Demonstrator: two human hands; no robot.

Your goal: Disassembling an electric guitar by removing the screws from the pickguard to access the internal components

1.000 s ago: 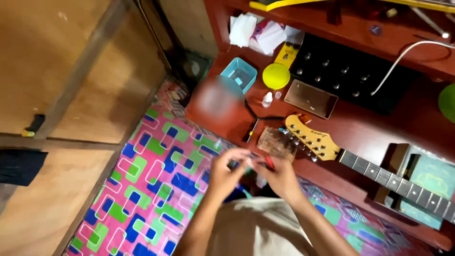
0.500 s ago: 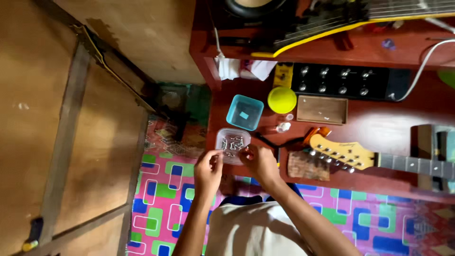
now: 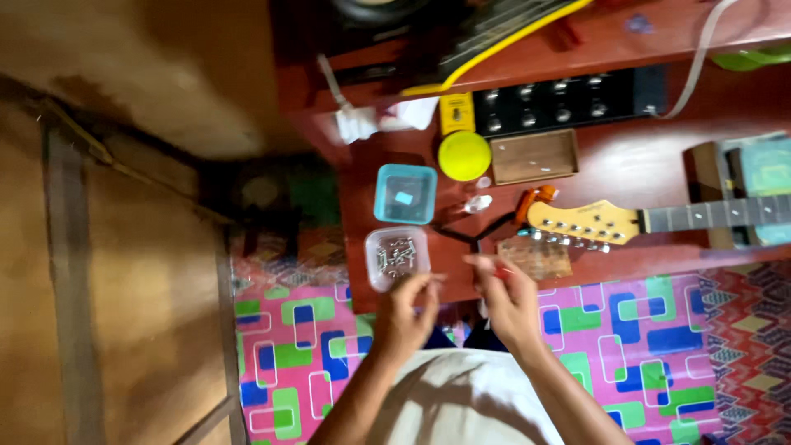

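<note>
Red table (image 3: 626,165) bears clear tub (image 3: 397,258) of small metal parts, blue tub (image 3: 405,194) behind.

Near edge: left hand (image 3: 404,313) and right hand (image 3: 507,301) hover at the table (image 3: 643,165) front; clear tub of small parts (image 3: 397,257) just ahead of left fingers.
Behind tub: blue tub (image 3: 405,194), yellow round lid (image 3: 464,156), wooden tray (image 3: 534,156) packed close.
Right side: guitar headstock (image 3: 581,221) and neck bar the way.
Open patch: bare tabletop between tray and headstock.
Back: black knobbed box (image 3: 568,99) walls it off.
</note>
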